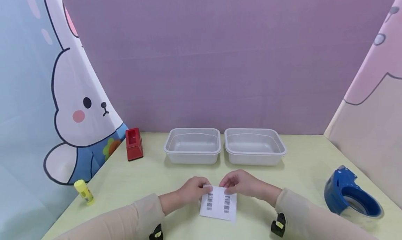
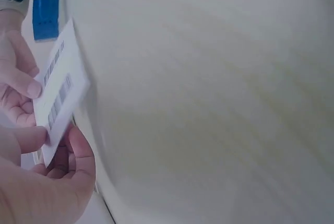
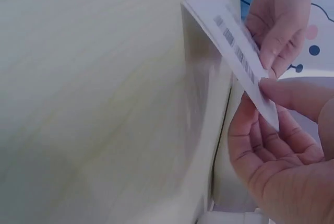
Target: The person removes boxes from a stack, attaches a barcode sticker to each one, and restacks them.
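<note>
Both hands hold a small white sheet of paper printed with two barcodes (image 1: 218,206) at the front middle of the table. My left hand (image 1: 192,190) pinches its upper left corner, thumb on the printed face and fingers behind. At the upper right corner, my right hand (image 1: 243,184) pinches it the same way. In the left wrist view the paper (image 2: 62,80) tilts up from the table, with the left hand (image 2: 57,177) at its near corner. From the right wrist, the paper (image 3: 229,41) shows edge-on beside the right hand (image 3: 282,151), and its edge looks layered.
Two pale plastic trays (image 1: 193,158) (image 1: 255,159) stand side by side at the back. A red tape dispenser or holder (image 1: 135,151) sits back left, with a yellow glue stick (image 1: 84,192) nearer. A blue tape dispenser (image 1: 340,191) lies at the right.
</note>
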`<state>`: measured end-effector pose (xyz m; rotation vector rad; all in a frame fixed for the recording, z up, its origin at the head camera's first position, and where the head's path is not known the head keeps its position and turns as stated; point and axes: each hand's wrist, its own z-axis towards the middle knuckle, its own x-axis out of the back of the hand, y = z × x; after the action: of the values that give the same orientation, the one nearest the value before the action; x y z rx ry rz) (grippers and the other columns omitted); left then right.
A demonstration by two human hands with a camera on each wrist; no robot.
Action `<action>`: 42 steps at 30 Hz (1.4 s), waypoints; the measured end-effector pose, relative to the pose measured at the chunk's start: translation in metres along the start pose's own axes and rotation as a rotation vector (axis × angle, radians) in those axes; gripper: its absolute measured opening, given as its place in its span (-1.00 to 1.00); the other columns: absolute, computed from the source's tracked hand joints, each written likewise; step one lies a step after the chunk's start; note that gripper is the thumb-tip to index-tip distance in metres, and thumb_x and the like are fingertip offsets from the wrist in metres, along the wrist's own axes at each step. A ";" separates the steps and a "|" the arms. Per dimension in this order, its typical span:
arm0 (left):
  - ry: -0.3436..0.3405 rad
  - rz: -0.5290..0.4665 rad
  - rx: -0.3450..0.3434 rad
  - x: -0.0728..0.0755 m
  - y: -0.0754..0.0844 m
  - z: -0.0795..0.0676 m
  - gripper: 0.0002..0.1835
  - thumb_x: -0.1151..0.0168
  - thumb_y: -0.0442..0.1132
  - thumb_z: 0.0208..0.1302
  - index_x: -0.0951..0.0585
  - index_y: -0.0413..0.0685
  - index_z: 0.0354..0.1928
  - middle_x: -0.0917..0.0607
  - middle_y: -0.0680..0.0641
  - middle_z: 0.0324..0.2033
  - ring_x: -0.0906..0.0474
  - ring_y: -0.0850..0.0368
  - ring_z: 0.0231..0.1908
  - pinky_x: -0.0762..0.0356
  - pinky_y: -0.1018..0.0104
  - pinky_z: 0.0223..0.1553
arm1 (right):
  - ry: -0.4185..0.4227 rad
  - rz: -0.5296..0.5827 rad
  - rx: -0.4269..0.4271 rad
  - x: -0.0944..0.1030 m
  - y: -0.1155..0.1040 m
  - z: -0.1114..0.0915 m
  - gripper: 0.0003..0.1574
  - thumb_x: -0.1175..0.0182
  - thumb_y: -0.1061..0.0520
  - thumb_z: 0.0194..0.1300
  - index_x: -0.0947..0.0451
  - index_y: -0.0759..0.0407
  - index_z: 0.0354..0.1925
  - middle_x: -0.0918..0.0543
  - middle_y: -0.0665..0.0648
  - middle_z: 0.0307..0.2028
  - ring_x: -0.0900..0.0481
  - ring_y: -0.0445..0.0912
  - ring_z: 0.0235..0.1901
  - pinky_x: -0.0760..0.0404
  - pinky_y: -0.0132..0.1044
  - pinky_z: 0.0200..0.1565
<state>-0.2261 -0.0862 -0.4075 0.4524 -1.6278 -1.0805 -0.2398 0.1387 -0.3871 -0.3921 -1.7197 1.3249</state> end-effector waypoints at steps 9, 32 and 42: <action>0.027 -0.046 0.100 0.000 0.002 0.002 -0.83 -0.22 -0.19 0.28 -0.68 -0.15 -0.31 -0.69 -0.01 -0.35 -0.50 0.19 -0.29 -0.49 0.30 -0.24 | -0.019 -0.024 0.036 0.001 -0.002 -0.003 -0.69 -0.33 0.33 0.13 -0.65 0.33 -0.09 -0.74 0.21 -0.30 -0.63 -0.20 -0.31 -0.60 -0.50 -0.27; -0.006 -0.080 0.162 -0.004 0.008 -0.001 -0.80 -0.22 -0.22 0.25 -0.65 -0.22 -0.42 -0.69 -0.01 -0.47 -0.52 0.19 -0.39 -0.43 0.37 -0.34 | 0.025 -0.100 0.093 -0.001 -0.008 -0.006 -0.83 -0.40 0.26 0.08 -0.73 0.26 -0.29 -0.77 0.15 -0.37 -0.67 -0.25 -0.40 -0.64 -0.50 -0.34; -0.045 -0.065 0.066 -0.001 0.001 0.001 -0.84 -0.31 -0.24 0.22 -0.66 -0.20 -0.43 -0.65 0.05 -0.57 -0.45 0.26 -0.58 -0.38 0.49 -0.57 | 0.064 -0.195 0.105 -0.001 -0.008 -0.007 -0.96 -0.39 0.25 0.10 -0.71 0.22 -0.41 -0.74 0.04 -0.43 -0.59 -0.32 -0.40 -0.61 -0.48 -0.30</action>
<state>-0.2261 -0.0843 -0.4071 0.5314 -1.7023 -1.0948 -0.2319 0.1391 -0.3803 -0.1991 -1.5844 1.2412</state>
